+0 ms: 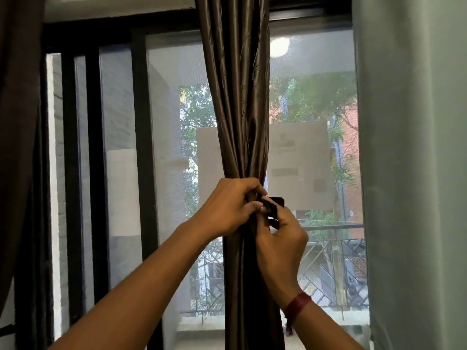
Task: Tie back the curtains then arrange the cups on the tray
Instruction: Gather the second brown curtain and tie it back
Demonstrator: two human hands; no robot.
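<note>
A shiny brown curtain (236,97) hangs gathered into a narrow bundle in the middle of the window. My left hand (227,205) is wrapped around the bundle at its pinched waist, fingers curled onto the fabric. A dark tie-back strap (274,205) sticks out to the right of the bundle. My right hand (280,238) pinches that strap just below the left hand's fingertips. A red band sits on the right wrist. No cups or tray are in view.
Another dark curtain (17,122) hangs at the far left. A pale green curtain (414,173) covers the right side. Behind are a black window frame (141,147), a mesh screen and a balcony railing (333,248).
</note>
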